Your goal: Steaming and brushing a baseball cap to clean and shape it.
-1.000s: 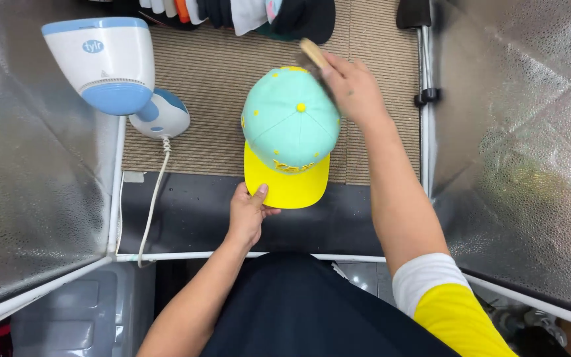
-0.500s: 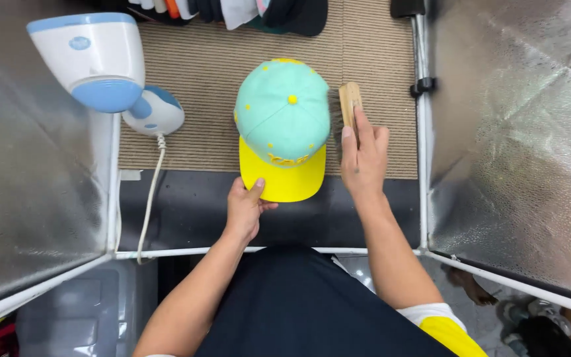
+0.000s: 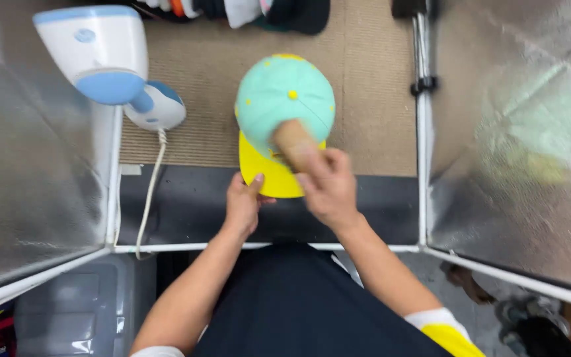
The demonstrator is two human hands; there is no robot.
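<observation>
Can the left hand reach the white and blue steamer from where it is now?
Probably yes. The left hand pinches the yellow brim of the cap, and the steamer stands to its left on the mat, with only its cord between.

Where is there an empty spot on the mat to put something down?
Bare tan mat lies between the cap and the metal pole. A smaller patch lies between the cap and the steamer. It is crowded at the brim, where the left hand and right hand with the brush meet.
</observation>
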